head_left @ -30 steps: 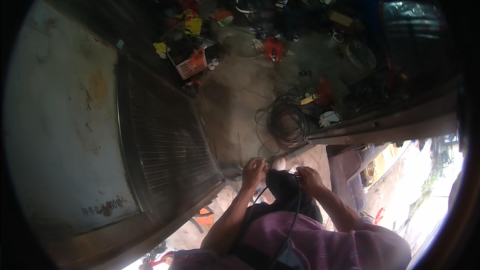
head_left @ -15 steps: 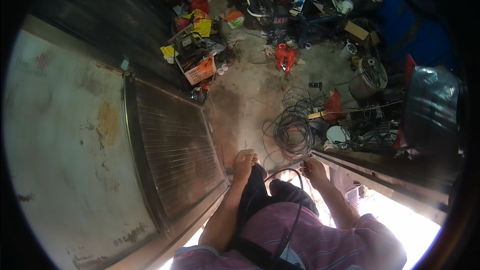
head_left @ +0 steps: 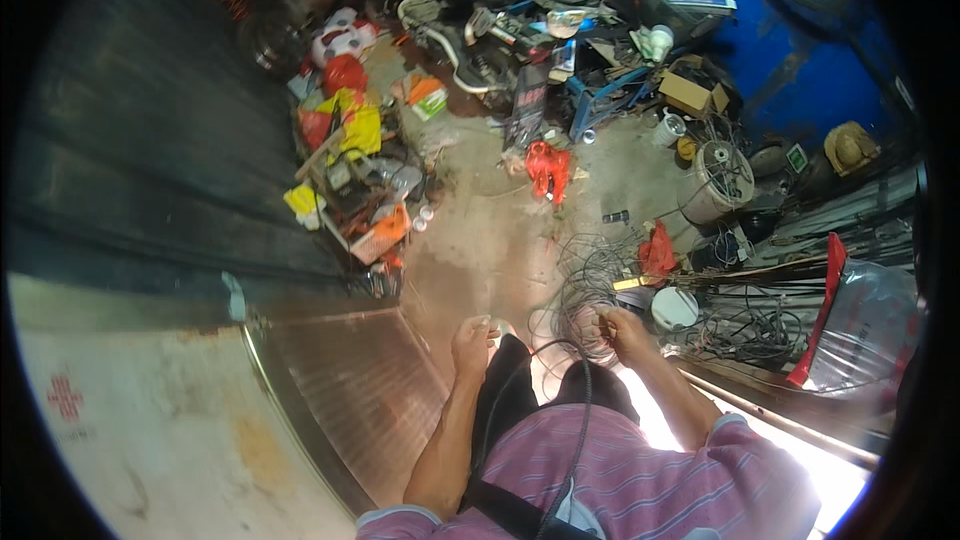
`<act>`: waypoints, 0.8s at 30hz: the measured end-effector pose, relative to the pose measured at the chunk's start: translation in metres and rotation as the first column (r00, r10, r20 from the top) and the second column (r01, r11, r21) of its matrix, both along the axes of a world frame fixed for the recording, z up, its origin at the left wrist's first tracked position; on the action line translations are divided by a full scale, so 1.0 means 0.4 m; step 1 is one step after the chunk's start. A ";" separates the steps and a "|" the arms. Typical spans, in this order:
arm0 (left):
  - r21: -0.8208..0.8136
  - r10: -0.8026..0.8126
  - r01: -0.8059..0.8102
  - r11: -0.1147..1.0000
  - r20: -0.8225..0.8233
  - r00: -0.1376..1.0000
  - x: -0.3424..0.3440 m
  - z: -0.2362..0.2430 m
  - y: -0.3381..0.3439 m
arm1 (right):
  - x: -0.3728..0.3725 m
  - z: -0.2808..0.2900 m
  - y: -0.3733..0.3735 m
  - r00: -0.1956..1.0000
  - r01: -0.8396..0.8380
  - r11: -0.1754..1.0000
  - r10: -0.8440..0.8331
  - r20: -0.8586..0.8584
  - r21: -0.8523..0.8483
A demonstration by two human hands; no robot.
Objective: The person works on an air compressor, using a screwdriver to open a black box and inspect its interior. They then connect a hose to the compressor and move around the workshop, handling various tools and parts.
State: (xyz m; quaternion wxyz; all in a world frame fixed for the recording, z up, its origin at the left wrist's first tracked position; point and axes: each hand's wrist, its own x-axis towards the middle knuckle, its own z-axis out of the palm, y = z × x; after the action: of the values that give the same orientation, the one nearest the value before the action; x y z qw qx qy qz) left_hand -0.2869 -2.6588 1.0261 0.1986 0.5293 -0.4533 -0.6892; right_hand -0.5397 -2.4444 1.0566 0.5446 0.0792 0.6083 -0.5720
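My left hand [head_left: 474, 343] is in front of my left thigh with its fingers curled in. If it holds anything, that is too small or hidden to tell. To the right, my right hand [head_left: 622, 332] is raised with its fingers bent together over the coil of wire [head_left: 585, 285], which lies on the floor beyond. Whatever may be in its fingers I cannot make out. A black cable [head_left: 588, 390] loops in front of my striped shirt between the two arms.
A doorway frames me, with a ribbed panel [head_left: 350, 380] on the left. Ahead on the concrete floor lies a red bag [head_left: 547, 168]. A crate [head_left: 378, 238] of clutter stands left; a white bucket [head_left: 718, 180], a round white lid [head_left: 674, 309] and wires fill the right.
The view has shifted and shows more of the room's far side. My body is further into the doorway, and my right hand now overlaps the wire coil in the picture.
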 end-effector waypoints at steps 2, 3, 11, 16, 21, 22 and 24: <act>-0.012 -0.028 0.028 1.000 -0.016 0.999 -0.033 0.049 -0.094 | -0.023 0.063 -0.085 0.999 0.041 0.999 -0.040 -0.034 0.026; -0.003 -0.046 0.046 0.999 -0.018 0.999 -0.044 0.056 -0.131 | -0.029 0.057 -0.104 0.996 0.073 0.996 -0.070 -0.054 0.043; 0.018 -0.098 0.097 0.995 0.033 0.995 -0.145 0.086 -0.426 | -0.178 0.001 -0.242 0.983 0.140 0.987 -0.128 -0.129 0.085; 0.054 -0.077 0.074 0.996 0.068 0.995 -0.228 0.058 -0.595 | -0.283 -0.013 -0.409 0.986 0.113 0.978 -0.088 -0.145 0.175; 0.075 0.017 -0.021 0.997 0.059 0.998 -0.329 -0.032 -0.836 | -0.434 -0.080 -0.628 0.987 0.149 0.960 -0.129 -0.097 0.238; 0.093 0.033 -0.038 0.995 0.060 0.998 -0.360 -0.034 -0.883 | -0.475 -0.075 -0.675 0.990 0.122 0.960 -0.100 -0.101 0.253; 0.101 0.031 -0.042 0.994 0.112 0.993 -0.433 -0.035 -0.969 | -0.554 -0.097 -0.773 0.990 0.094 0.967 -0.066 -0.121 0.238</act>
State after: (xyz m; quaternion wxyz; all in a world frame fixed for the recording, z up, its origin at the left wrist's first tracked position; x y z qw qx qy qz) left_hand -0.4602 -3.0466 1.0119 0.1582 0.5842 -0.4175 -0.6778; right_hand -0.7614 -2.7538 1.0178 0.4721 0.1375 0.6996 -0.5184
